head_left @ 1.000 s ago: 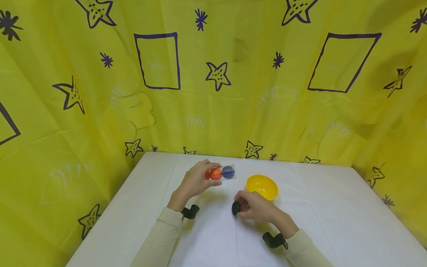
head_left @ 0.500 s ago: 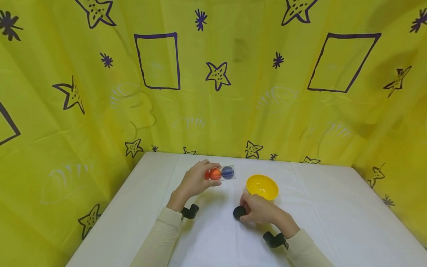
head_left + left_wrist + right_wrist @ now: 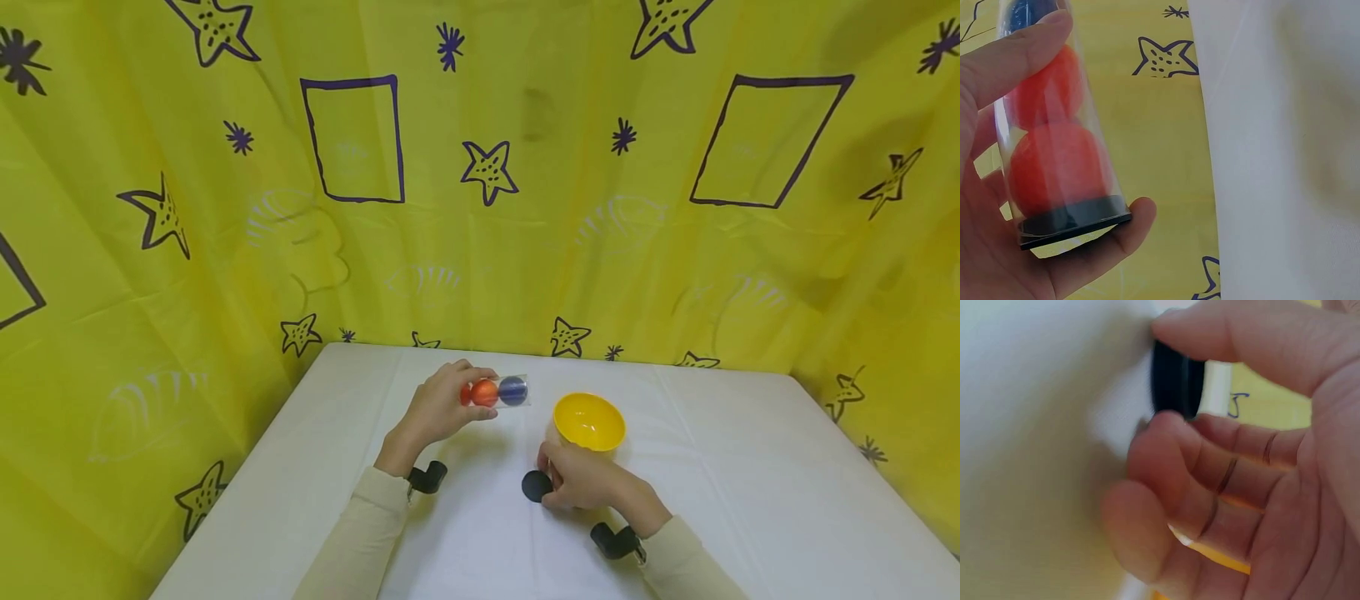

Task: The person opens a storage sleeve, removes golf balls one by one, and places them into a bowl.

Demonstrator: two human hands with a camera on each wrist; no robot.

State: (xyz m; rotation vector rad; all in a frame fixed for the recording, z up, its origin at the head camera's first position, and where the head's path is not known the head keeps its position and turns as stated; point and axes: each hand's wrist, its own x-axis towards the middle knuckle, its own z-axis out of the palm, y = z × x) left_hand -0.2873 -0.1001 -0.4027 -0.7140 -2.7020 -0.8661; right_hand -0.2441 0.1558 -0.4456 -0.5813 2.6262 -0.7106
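Note:
My left hand (image 3: pixel 441 402) grips a clear plastic tube (image 3: pixel 1094 140) above the table's far half. Inside it sit a blue ball (image 3: pixel 513 391) at the right end and two orange-red balls (image 3: pixel 1060 165); a black base (image 3: pixel 1075 220) closes the end by my palm. Nearer the front, my right hand (image 3: pixel 581 479) pinches a round black cap (image 3: pixel 1175 380) between thumb and fingers, low over the table. Just behind that hand stands a yellow bowl (image 3: pixel 588 419), its near side partly hidden by the hand. No contents are visible in the bowl.
A white cloth covers the table (image 3: pixel 720 483). Yellow curtains (image 3: pixel 480 250) printed with stars hang close behind it and along both sides. Black wrist cameras are strapped to both forearms.
The black cap has turned from edge-on to flat-face toward the head camera and come slightly nearer, with my right hand shifting a little. My left hand and the tube stay almost still.

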